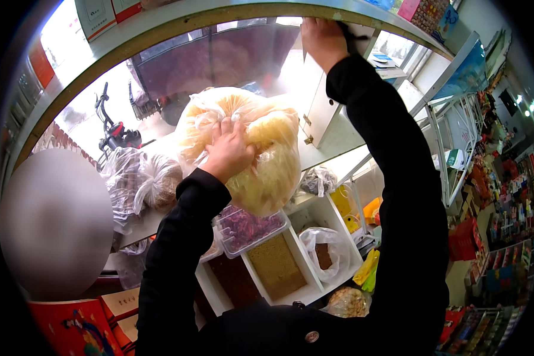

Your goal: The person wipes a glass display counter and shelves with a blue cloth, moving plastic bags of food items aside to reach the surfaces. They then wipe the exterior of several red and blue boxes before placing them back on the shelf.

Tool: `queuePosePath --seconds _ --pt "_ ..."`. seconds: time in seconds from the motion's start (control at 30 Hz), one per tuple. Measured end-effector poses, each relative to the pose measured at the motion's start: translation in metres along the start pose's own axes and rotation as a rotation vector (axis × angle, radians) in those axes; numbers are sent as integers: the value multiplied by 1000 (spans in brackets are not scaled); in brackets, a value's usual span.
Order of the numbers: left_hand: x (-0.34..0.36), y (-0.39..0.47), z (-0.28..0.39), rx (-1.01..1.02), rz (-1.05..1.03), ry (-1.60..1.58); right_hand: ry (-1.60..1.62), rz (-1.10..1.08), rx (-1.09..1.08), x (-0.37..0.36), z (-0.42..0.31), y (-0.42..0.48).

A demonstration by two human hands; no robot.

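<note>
My left hand (231,149) lies on the gathered top of a large clear plastic bag (267,173) of pale yellow food, its fingers curled into the plastic by the knot. The bag rests on a white ledge. Higher up, my right hand (322,42) reaches to the underside of a curved-looking shelf edge (249,12), by the top of a white cabinet door (318,113). Its fingertips are hidden, so its hold does not show. Something dark hangs beside that wrist.
White bins (278,267) of brown and tan powder stand below, with a clear tub (249,227) of dark red dried pieces. Tied plastic bags (158,178) sit at left near a blurred round shape (55,222). A white wire rack (454,147) stands at right. Outside is a bike handlebar (113,129).
</note>
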State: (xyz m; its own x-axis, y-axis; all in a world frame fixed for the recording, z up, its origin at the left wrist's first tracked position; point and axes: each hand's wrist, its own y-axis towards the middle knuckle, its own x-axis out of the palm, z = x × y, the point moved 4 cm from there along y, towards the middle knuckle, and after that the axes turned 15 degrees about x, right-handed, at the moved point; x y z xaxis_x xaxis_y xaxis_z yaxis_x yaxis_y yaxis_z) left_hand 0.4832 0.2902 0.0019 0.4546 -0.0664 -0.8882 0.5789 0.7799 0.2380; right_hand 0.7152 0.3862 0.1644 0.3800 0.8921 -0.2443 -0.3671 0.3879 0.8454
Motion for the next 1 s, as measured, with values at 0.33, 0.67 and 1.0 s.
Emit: queuePosePath --seconds 0.33,0.67,1.0 --pt "7 5 -8 15 31 12 -121 -27 -32 -14 -2 6" --pt "3 2 -5 -29 -22 13 -173 -25 -72 -14 -4 4" --pt "8 7 2 -38 -54 -8 -191 -193 -228 -34 -11 -86"
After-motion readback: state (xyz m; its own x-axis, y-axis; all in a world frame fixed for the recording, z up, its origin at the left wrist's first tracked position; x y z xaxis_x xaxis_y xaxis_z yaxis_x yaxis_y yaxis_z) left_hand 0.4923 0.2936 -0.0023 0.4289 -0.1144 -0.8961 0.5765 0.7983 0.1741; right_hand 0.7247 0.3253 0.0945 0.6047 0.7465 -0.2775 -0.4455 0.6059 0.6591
